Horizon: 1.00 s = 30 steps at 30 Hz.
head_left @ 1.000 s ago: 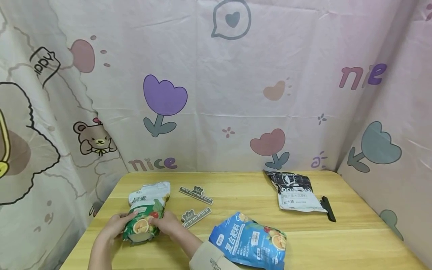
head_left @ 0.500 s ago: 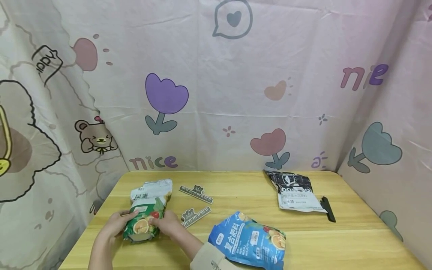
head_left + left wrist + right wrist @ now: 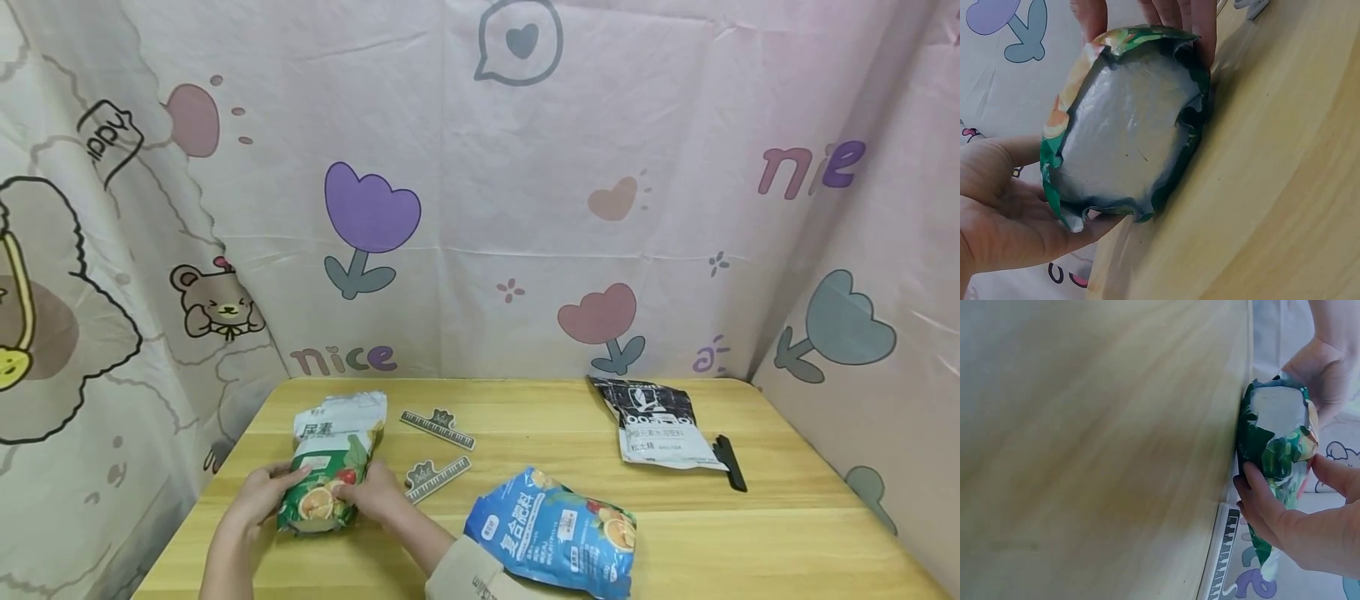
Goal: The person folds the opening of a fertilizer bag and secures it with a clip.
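A green and white pouch (image 3: 326, 467) printed with fruit lies at the left of the table, its pale flat bottom (image 3: 1129, 125) facing the left wrist camera. My left hand (image 3: 258, 496) grips its left side, thumb on the front and fingers at the edge. On the opposite side my right hand (image 3: 378, 492) holds the pouch, thumb over the printed orange; the right wrist view shows its fingers (image 3: 1266, 506) bent round the lower side. The pouch's white top end points toward the back wall.
Two piano-patterned clips (image 3: 438, 429) lie right of the pouch. A blue pouch (image 3: 555, 533) is at the front middle, near the right sleeve (image 3: 476, 575). Farther back right, a black and white bag (image 3: 660, 425) lies beside a black clip (image 3: 730, 463). A patterned cloth (image 3: 510, 208) hangs behind the table.
The head view has shifted slightly. Both hands keep their hold on the green and white pouch, which has moved slightly toward the back of the table.
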Each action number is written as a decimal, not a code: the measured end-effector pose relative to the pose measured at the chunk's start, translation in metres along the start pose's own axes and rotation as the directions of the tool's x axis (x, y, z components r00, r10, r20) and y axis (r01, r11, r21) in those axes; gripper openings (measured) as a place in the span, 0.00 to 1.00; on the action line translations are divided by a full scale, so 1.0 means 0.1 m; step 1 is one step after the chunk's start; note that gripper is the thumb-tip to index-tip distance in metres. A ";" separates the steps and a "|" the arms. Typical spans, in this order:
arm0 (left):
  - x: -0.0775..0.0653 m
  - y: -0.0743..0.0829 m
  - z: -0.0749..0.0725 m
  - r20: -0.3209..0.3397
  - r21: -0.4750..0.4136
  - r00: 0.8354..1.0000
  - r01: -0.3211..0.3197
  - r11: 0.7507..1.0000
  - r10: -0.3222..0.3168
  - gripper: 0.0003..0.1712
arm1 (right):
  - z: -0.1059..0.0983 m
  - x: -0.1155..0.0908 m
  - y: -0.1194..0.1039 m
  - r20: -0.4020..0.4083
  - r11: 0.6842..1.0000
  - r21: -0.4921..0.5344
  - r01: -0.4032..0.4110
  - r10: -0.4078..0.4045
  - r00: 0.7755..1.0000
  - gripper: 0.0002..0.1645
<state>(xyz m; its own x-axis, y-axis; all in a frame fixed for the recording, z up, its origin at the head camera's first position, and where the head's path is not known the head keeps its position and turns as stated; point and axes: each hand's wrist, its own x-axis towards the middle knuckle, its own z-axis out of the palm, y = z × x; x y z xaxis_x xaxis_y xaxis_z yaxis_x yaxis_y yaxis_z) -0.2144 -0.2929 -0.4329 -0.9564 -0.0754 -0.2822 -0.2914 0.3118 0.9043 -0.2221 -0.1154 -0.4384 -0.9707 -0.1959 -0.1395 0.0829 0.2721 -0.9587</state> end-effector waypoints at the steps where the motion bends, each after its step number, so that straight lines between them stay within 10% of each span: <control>1: 0.00 0.01 0.00 -0.002 -0.005 1.000 -0.004 1.000 0.004 0.46 | 0.00 0.00 0.00 -0.003 1.000 0.018 -0.001 0.001 1.000 0.24; 30: -0.06 0.02 -0.01 -0.026 -0.106 0.990 -0.141 0.984 0.139 0.40 | -0.07 0.01 -0.04 -0.087 0.993 0.006 0.116 -0.115 0.990 0.33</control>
<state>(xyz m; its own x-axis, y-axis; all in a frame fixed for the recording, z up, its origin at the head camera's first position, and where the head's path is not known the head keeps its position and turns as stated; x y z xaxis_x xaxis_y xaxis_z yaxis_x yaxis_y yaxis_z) -0.2092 -0.2923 -0.4288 -0.9878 -0.0562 -0.1452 -0.1541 0.2176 0.9638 -0.2255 -0.1097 -0.4334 -0.9897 -0.1432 -0.0061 -0.0291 0.2419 -0.9699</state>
